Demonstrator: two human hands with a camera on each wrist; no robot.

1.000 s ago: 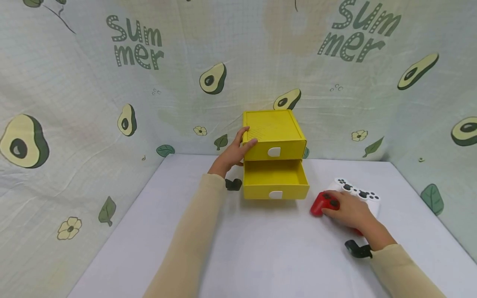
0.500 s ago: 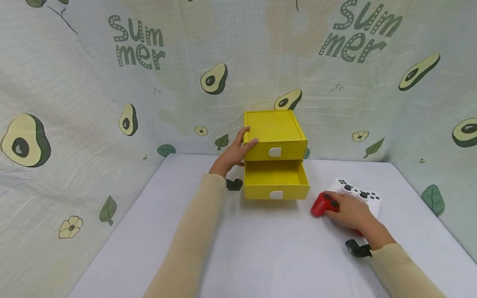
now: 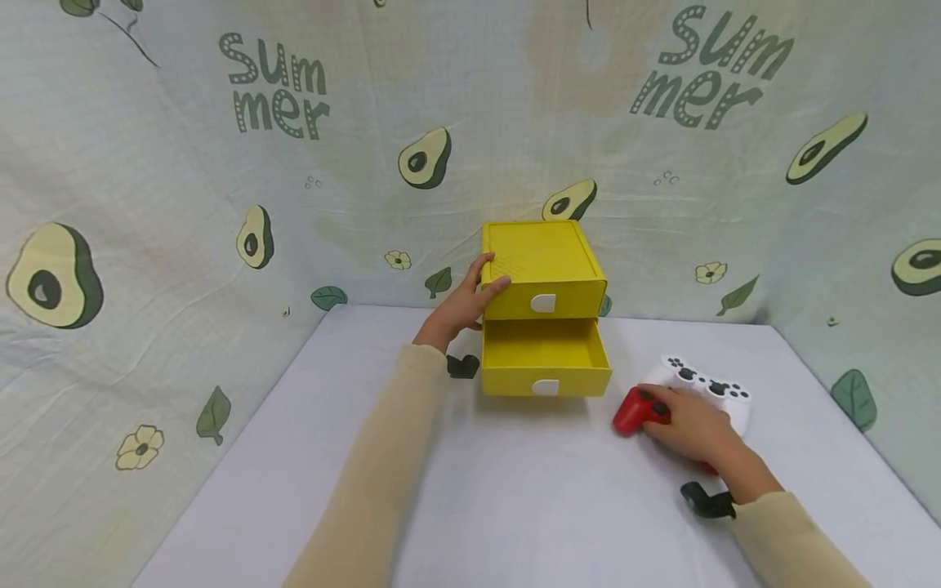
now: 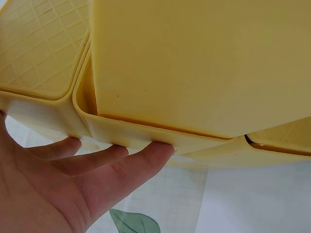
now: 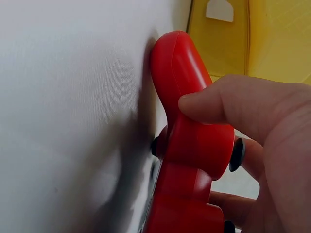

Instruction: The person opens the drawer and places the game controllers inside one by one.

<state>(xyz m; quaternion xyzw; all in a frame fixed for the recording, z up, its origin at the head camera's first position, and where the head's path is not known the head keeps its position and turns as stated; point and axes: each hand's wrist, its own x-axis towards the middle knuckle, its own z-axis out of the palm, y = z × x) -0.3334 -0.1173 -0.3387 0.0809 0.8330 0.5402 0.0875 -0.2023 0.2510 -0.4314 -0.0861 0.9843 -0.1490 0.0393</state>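
A small yellow drawer box (image 3: 544, 249) stands at the back middle; its lower drawer (image 3: 546, 381) is pulled out and nothing shows inside. My left hand (image 3: 461, 307) lies against the box's left side, thumb over the top front corner. In the left wrist view, straight, spread fingers (image 4: 121, 172) press that side wall. On the right, my right hand (image 3: 691, 423) grips a red game controller (image 3: 631, 412) from above, covering its middle. The right wrist view shows the thumb on the near side of the red controller (image 5: 182, 68), fingers around the far side, close over the table.
A white game controller (image 3: 728, 396) lies just behind the right hand, partly covered by it. White cloth covers the table (image 3: 544, 490). A patterned curtain (image 3: 353, 204) hangs behind and on both sides. Black wrist cameras (image 3: 706, 500) sit below the hands.
Both hands keep their places on the drawer box and the red controller. The head view has tilted very slightly.
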